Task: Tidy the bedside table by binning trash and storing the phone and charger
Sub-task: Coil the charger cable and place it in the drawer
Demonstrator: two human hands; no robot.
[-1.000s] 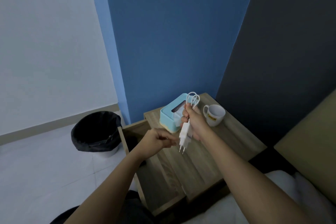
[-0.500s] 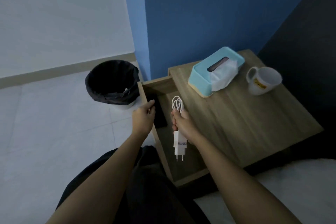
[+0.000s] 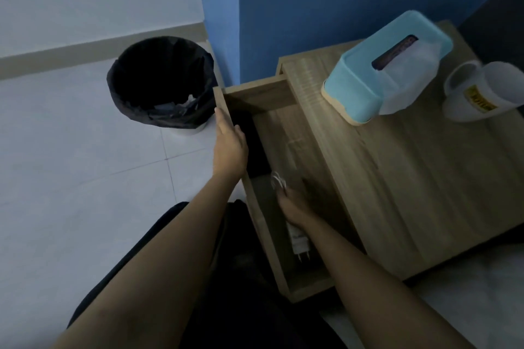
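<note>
The step in hand looks like storing the charger (image 3: 299,242). The right hand (image 3: 293,208) is down inside the open drawer (image 3: 283,287), fingers closed round the charger, with the white plug body pointing toward the near end and the coiled cable (image 3: 278,180) sticking out past the fingers on the far side. Whether the plug already touches the drawer floor is too blurred to tell. The left hand (image 3: 229,144) holds nothing and lies with fingers stretched along the drawer's left rim. Just right of it, farther in the drawer, lies a dark flat shape that is probably the phone (image 3: 253,147). The next move likely calls for letting the charger go, drawing the right hand out, and pushing the drawer to the right with the left. On the wooden tabletop (image 3: 397,184), a pale blue tissue box (image 3: 365,85) and a white mug (image 3: 487,93) stand at the far side. A black-lined bin (image 3: 161,82) stands on the pale tiled floor (image 3: 71,150) at far left, beside a blue wall (image 3: 340,3). White bedding (image 3: 467,286) shows at near right.
</note>
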